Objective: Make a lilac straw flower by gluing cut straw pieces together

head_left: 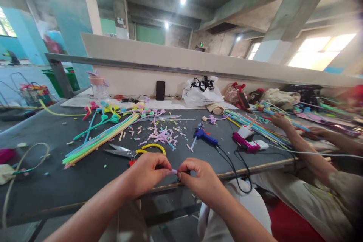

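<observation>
A short purple piece of pipe cleaner (174, 172) is stretched between my hands over the front edge of the table. One end is pinched by the thumb and forefinger of my left hand (147, 174), the other by my right hand (198, 177). Just beyond my left hand lie scissors (127, 152) with yellow handles, blades spread to the left. Past my fingers is a loose pile of cut purple pieces (163, 136). A blue glue gun (206, 136) rests ahead of my right hand, a stick in its nozzle end.
A bundle of pastel pipe cleaners (102, 140) lies at left, with coloured twisted pieces (113, 117) behind it. A magenta glue gun (245, 143) and cables lie at right. At the back stand a phone (160, 90), a cup (98, 87) and a white bag (202, 92). A co-worker's arms (303, 140) reach in from the right.
</observation>
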### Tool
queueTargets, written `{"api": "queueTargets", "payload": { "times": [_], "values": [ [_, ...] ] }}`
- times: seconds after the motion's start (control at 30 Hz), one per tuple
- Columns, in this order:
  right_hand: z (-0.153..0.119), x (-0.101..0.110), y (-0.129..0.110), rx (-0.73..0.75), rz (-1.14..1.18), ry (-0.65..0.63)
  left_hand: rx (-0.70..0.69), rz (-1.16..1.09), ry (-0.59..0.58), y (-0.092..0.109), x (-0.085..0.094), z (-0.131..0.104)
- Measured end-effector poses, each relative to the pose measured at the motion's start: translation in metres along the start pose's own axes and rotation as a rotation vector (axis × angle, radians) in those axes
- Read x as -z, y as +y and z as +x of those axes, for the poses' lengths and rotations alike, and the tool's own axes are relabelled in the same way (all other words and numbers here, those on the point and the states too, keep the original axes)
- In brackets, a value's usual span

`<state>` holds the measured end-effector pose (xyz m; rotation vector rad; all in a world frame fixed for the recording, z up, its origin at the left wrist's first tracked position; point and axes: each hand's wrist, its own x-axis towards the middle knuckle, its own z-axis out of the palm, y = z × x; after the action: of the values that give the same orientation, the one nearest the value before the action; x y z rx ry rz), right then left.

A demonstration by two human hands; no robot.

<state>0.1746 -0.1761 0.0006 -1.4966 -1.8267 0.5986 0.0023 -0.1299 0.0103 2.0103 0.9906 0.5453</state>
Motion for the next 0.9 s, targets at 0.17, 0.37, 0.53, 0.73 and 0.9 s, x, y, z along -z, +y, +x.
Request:
{"api": "queueTargets", "payload": {
  "times": [0.17, 0.37, 0.53, 0.73, 0.9],
  "values": [
    [0.0, -0.001, 0.001, -0.016, 0.031, 0.013, -0.125, 0.071, 0.052, -0.002, 0.0, -0.001],
    [0.0, -0.004, 0.003, -0.057, 0.098, 0.08, -0.216, 0.102, 0.209, -0.006, -0.008, -0.004],
    [-0.002, -0.022, 0.002, 0.11, -0.008, 0.33, -0.167, 0.002, 0.468, -0.007, -0.027, 0.003],
    [0.0, -0.042, 0.0, 0.277, -0.219, 0.582, -0.014, -0.313, 0.621, -0.004, -0.046, 0.004],
    [-0.002, -0.047, -0.003, 0.317, -0.334, 0.574, 0.007, -0.494, 0.61, -0.008, -0.051, 0.003]
  ]
}}
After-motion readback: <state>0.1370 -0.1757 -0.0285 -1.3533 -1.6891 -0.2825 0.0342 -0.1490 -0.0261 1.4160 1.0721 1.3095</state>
